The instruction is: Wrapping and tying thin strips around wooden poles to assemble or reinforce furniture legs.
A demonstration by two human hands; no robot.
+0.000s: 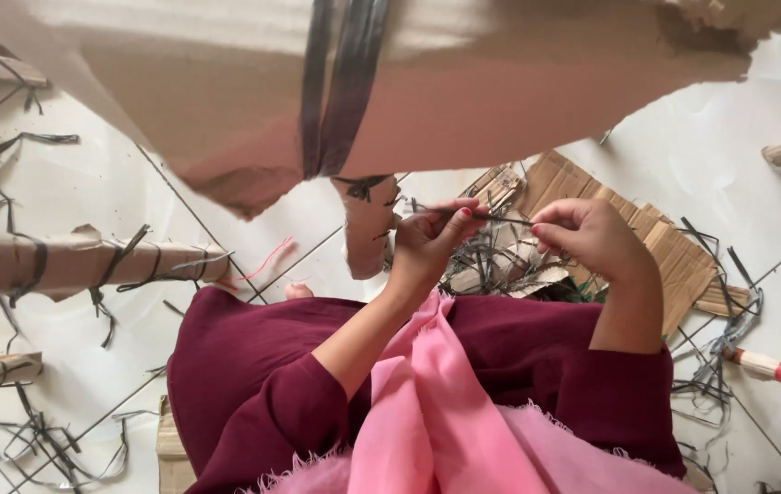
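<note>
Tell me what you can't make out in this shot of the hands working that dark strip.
- Left hand fingertips: curled around the dark strip, so the grip itself is hidden, head view.
- Right hand palm side: turned away; what it pinches is unclear.
- Big cardboard sheet: cut off by the top edge and blurred close to the camera.
- Pile of strips behind the hands: too tangled to count.
- Wrapped roll: cut off at the left edge.
</note>
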